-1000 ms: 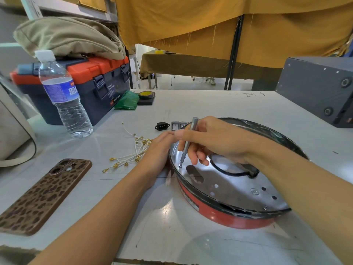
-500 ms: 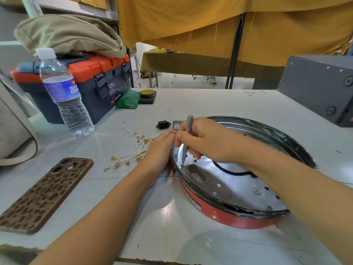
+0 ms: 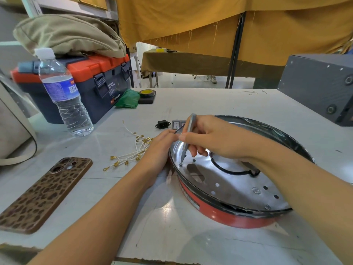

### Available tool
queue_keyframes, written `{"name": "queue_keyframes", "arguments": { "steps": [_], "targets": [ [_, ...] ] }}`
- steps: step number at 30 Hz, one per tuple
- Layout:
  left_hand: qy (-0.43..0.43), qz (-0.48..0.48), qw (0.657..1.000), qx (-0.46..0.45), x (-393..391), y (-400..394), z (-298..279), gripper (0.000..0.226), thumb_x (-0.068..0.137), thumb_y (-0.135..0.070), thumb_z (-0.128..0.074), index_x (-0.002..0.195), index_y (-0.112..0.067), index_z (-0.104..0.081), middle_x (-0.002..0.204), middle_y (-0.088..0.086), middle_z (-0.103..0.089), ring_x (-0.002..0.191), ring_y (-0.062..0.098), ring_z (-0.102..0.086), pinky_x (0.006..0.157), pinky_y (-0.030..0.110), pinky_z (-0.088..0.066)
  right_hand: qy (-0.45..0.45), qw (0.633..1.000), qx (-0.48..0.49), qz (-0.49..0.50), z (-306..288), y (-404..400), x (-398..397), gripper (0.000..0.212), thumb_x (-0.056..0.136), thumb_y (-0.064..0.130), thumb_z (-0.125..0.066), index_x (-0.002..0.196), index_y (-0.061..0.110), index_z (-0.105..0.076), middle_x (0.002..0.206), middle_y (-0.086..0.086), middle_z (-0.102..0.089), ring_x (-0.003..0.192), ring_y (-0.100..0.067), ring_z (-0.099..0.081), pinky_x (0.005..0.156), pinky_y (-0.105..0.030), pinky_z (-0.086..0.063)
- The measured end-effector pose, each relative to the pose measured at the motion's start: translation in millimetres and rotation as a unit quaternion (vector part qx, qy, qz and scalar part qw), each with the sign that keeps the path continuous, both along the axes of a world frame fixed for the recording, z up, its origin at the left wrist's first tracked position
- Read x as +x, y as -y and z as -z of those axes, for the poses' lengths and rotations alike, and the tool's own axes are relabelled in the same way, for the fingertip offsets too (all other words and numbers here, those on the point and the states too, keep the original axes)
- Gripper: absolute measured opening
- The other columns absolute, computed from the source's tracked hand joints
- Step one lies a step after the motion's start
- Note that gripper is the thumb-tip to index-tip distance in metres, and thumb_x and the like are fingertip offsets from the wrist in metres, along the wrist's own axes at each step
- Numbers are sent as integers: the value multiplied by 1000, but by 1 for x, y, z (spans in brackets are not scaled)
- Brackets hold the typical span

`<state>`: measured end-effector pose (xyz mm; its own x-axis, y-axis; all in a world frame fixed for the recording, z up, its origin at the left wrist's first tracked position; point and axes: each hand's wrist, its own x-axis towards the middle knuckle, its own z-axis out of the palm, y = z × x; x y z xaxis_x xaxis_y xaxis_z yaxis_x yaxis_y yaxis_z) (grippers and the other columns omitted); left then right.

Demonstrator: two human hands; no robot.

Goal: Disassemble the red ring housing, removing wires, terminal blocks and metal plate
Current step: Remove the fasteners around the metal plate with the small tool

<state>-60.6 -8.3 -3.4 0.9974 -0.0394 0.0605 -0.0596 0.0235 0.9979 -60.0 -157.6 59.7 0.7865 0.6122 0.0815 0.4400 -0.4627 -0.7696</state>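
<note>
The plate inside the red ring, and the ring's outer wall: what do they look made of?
Plate: bare sheet metal, likely aluminium or steel; bright, mirror-like, with punched holes and screw heads. Red ring wall: probably painted metal, glossy red; plastic can't be ruled out.

One camera sat on the person's head and looked forward and down, close above the white table, which stretched away ahead to hanging yellow cloth.
</note>
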Motion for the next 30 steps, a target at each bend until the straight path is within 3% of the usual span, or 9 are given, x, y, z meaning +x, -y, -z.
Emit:
{"name": "queue_keyframes", "arguments": {
  "steps": [3, 7, 11, 16, 21, 25, 30],
  "targets": [
    [-5, 3, 1000, -8, -1, 1, 0, 29, 90, -22, -48, 96, 6, -55, 91, 19, -58, 84, 25, -56, 82, 47, -43, -8, 999, 49, 6, -1, 1, 0, 11, 94, 18, -59, 85, 11, -60, 49, 1, -57, 40, -8, -42, 41, -17, -35],
    [3, 14, 1000, -11, -1, 0, -1, 26, 85, -29, -52, 88, -4, -58, 93, 24, -62, 90, 32, -60, 97, 58, -41, -26, 997, 72, 0, 1, -2, -2, 12, 95, 14, -56, 88, 6, -60, 51, -2, -60, 39, -9, -45, 40, -15, -36],
    [9, 22, 1000, 13, 0, 0, -1, 38, 79, -40, -50, 89, -4, -59, 94, 19, -64, 99, 34, -62, 100, 58, -42, -4, 997, 79, 25, 3, -6, -2, 23, 90, 29, -63, 85, 7, -64, 49, -1, -60, 39, -8, -44, 41, -15, -36],
    [-19, 36, 999, -34, 1, 1, 3, 34, 93, -34, -45, 71, -10, -56, 72, 6, -61, 81, 26, -57, 95, 62, -41, 85, 993, 47, 68, 8, -17, -2, 31, 92, 33, -60, 73, 8, -63, 37, 5, -53, 35, -3, -43, 44, -10, -35],
    [-6, 21, 1000, -22, 1, -1, 3, 26, 94, -25, -42, 81, -8, -57, 80, 10, -62, 83, 24, -58, 89, 49, -45, 102, 993, -4, 60, 4, -15, -2, 27, 96, 21, -53, 74, 6, -59, 42, 6, -53, 37, -1, -46, 46, -10, -36],
    [-19, 23, 999, -34, 1, -1, 3, 20, 90, -18, -46, 96, -4, -58, 88, 16, -61, 87, 28, -58, 86, 48, -45, 84, 995, -29, 35, 0, -10, -2, 25, 95, 17, -51, 87, -5, -60, 51, 2, -52, 42, -4, -43, 53, -27, -43],
    [-28, 21, 998, -53, 2, 1, 2, 25, 93, -21, -47, 103, -2, -60, 90, 15, -62, 83, 24, -60, 76, 40, -47, 45, 999, -22, 9, -2, -4, -2, 16, 96, 15, -49, 92, 2, -59, 58, 2, -50, 49, 0, -45, 53, -17, -40]
  ]
}}
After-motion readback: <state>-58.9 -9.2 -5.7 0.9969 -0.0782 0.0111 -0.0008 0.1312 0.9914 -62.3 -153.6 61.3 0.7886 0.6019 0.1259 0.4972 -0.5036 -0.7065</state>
